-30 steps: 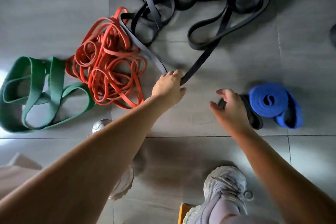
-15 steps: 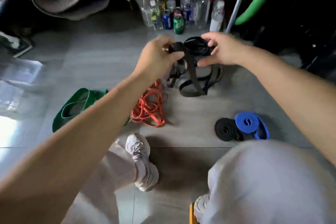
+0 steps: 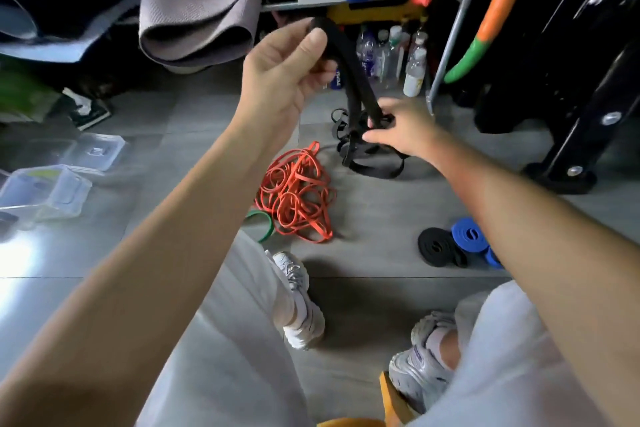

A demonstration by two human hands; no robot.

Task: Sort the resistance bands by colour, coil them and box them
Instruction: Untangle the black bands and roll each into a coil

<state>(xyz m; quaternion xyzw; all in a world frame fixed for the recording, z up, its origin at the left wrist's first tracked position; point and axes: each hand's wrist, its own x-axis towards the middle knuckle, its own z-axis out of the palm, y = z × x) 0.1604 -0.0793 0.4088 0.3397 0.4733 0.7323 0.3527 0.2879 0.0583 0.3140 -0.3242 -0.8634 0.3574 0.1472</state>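
My left hand (image 3: 282, 74) is raised and grips the top loop of a black band (image 3: 358, 80). The band hangs down to my right hand (image 3: 403, 130), which pinches it lower, just above a tangle of black bands (image 3: 374, 163) on the floor. An orange band heap (image 3: 298, 198) lies left of that tangle. A bit of green band (image 3: 263, 227) shows beside my left knee. A coiled black band (image 3: 436, 248) and a coiled blue band (image 3: 469, 236) lie side by side at the right.
Clear plastic boxes (image 3: 48, 191) and a lid (image 3: 95, 151) lie on the grey tile floor at the left. Bottles (image 3: 391, 55) stand under a shelf behind. Rolled mats (image 3: 194, 7) are at the top left, a black rack base (image 3: 561, 177) at the right.
My left hand has lifted the black band higher, and my right hand has slid down along it toward the tangle. The view has tilted up toward the shelf.
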